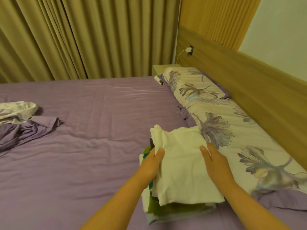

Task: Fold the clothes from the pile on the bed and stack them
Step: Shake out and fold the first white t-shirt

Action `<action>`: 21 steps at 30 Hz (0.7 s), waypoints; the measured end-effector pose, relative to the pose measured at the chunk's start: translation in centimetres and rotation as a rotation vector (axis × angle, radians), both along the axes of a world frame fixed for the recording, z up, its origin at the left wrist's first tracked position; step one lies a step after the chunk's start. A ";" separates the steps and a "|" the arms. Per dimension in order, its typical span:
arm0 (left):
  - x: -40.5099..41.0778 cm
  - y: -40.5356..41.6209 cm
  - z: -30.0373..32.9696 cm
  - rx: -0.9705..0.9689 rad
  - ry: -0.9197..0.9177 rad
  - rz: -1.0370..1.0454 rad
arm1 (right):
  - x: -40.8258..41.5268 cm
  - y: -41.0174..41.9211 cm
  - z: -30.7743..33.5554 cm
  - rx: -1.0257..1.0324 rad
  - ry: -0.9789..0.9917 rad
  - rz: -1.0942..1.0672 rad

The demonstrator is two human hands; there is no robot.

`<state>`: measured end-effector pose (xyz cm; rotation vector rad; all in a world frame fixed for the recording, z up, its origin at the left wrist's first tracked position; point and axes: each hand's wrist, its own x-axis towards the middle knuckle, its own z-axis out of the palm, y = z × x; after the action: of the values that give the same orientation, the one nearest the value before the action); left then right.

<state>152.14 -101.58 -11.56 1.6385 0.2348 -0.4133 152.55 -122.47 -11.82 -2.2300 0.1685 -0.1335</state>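
Note:
A folded white garment (181,165) lies on top of a stack of folded clothes (166,211) at the near right of the purple bed (86,130). My left hand (152,163) grips the garment's left edge, thumb on top. On its right edge rests my right hand (214,161), thumb on the cloth and the fingers hidden behind the edge. Green, teal and pale pieces show beneath the white one.
A crumpled purple and floral heap of fabric (21,123) lies at the far left of the bed. Floral pillows (221,123) line the wooden headboard (249,83) on the right. A charger with a cable (188,50) is plugged in near a bedside shelf (164,68). Beige curtains (83,39) hang behind.

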 end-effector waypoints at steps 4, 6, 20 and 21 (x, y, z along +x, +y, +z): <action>2.5 -1.2 -2.8 0.109 -0.012 0.058 | 2.7 -0.6 -3.3 -0.024 0.106 -0.007; 3.1 -1.5 -4.5 0.262 -0.014 0.084 | 3.2 -0.6 -5.5 -0.017 0.227 0.000; 3.9 -2.2 -12.5 1.162 -0.456 -0.416 | 2.8 -0.7 -13.6 -0.685 0.214 0.309; 3.9 -2.0 -13.1 1.176 -0.459 -0.423 | 2.7 -0.6 -13.9 -0.667 0.237 0.303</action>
<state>156.08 -103.63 -24.66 2.9031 -0.2969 -0.1825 155.26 -123.10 -25.71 -2.9012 -0.1084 0.2824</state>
